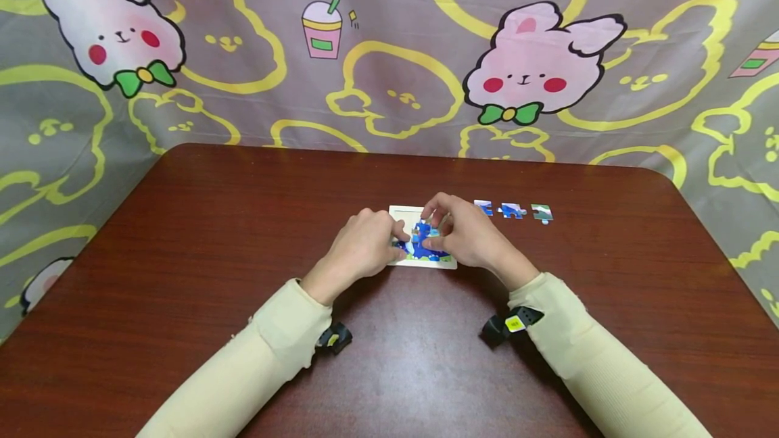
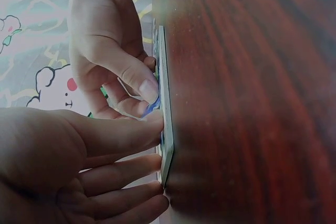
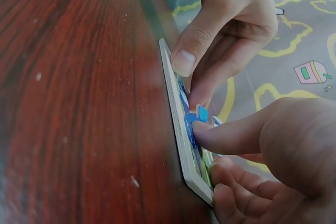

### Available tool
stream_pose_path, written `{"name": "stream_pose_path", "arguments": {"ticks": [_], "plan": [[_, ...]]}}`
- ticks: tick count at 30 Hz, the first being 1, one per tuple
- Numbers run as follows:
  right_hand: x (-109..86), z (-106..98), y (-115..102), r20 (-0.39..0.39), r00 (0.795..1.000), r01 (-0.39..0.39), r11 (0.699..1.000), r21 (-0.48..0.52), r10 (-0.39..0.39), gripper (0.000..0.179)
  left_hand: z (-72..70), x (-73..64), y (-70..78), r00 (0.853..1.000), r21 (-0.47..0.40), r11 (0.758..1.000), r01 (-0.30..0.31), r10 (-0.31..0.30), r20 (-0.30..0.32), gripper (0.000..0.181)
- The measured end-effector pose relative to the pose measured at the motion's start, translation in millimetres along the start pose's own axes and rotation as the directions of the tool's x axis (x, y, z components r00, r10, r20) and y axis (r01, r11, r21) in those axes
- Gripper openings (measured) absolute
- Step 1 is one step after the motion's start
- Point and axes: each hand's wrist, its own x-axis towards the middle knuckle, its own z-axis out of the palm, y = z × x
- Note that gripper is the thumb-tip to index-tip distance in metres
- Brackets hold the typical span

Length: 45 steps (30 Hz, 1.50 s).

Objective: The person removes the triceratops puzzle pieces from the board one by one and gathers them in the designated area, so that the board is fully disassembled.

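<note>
A small jigsaw puzzle in a cream tray (image 1: 426, 264) lies flat on the table, partly filled with blue and green pieces. My right hand (image 1: 471, 232) is over its right side. Thumb and fingers there pinch a blue puzzle piece (image 3: 202, 113), tilted up from the picture. From the left, my left hand (image 1: 365, 242) touches the tray; in the left wrist view its thumb (image 2: 142, 129) presses on the puzzle and the other fingers extend along the edge. Both hands cover part of the picture.
Right of the tray lie three loose pieces: a partly hidden blue one (image 1: 483, 207), a blue-and-white one (image 1: 512, 211) and a green-and-grey one (image 1: 541, 212). The brown table (image 1: 243, 222) ends at a patterned curtain (image 1: 402, 26).
</note>
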Motion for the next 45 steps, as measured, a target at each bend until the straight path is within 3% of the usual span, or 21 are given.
{"name": "stream_pose_path", "arguments": {"ticks": [10, 22, 45], "plan": [[0.3, 0.0, 0.5, 0.007, 1.000, -0.012, 1.000, -0.019, 0.013, 0.037, -0.4, -0.4, -0.8, 1.000, 0.000, 1.000, -0.006, 0.006, 0.000, 0.025], [-1.1, -1.0, 1.3, 0.004, 1.000, 0.029, 1.000, 0.003, -0.029, 0.040, 0.6, -0.3, -1.4, 1.000, 0.000, 1.000, -0.014, 0.014, 0.004, 0.025], [-0.2, -2.2, 1.2, 0.023, 1.000, -0.003, 0.999, 0.035, 0.002, 0.038, 0.6, -1.5, -0.9, 1.000, -0.003, 1.000, -0.005, 0.005, -0.001, 0.026]]}}
